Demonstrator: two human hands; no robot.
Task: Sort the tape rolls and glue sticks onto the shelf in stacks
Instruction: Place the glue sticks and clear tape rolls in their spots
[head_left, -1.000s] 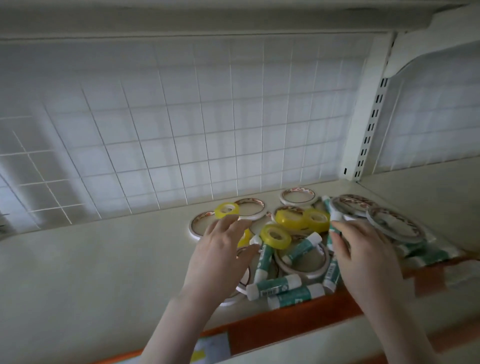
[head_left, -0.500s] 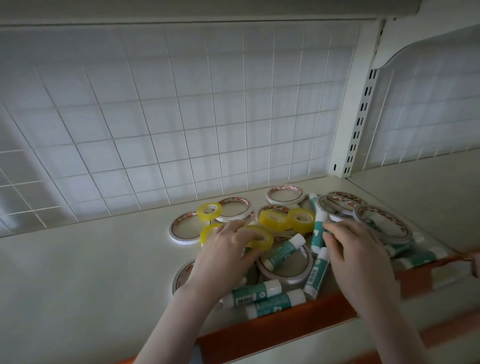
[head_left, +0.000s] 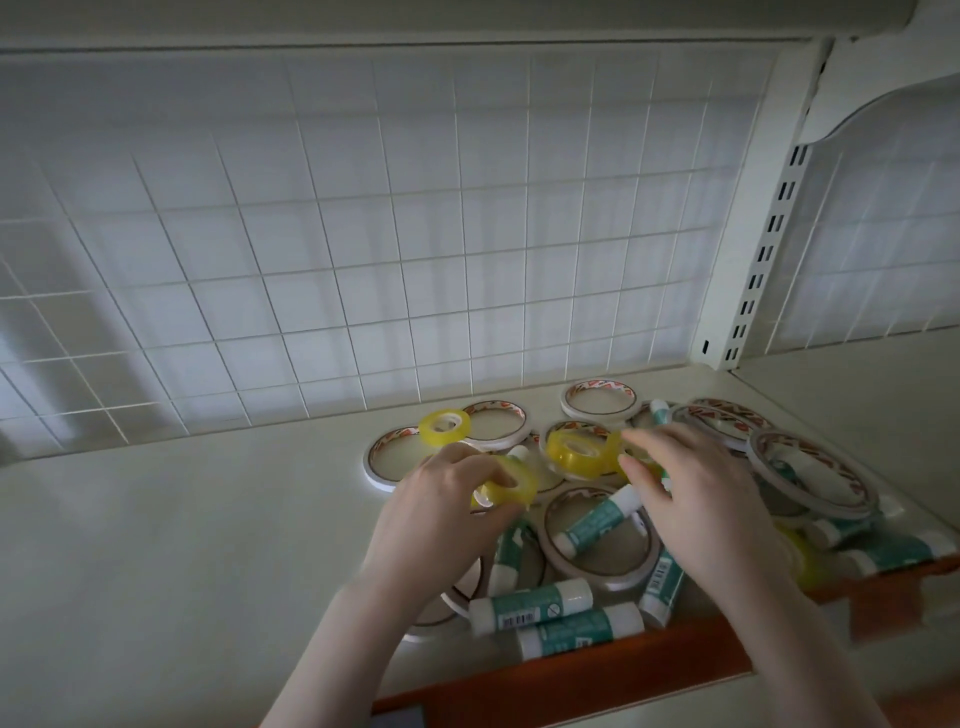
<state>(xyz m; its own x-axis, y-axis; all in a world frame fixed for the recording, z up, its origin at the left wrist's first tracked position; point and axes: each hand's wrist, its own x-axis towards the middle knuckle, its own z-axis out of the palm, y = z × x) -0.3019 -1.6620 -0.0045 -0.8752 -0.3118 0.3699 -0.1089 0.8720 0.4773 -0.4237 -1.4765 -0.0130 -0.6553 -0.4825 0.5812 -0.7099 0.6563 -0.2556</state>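
Low in the frame's centre, the left hand (head_left: 441, 514) is pinching a small yellow transparent tape roll (head_left: 506, 487) above the cream shelf (head_left: 182, 545), while the right hand (head_left: 696, 499) is hovering with relaxed fingers over the jumbled pile of white-and-teal glue sticks (head_left: 535, 608).

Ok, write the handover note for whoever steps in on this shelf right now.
Left hand pinches a yellow tape roll, lifted off the pile.
Right hand hovers with fingers spread over the pile, reaching toward another yellow roll; it holds nothing that shows.
All else lies jumbled at the right of the shelf: flat white tape rings, a third yellow roll, green glue sticks by the front edge.
Done: no stacks yet.
Left: stack each kind on the shelf.
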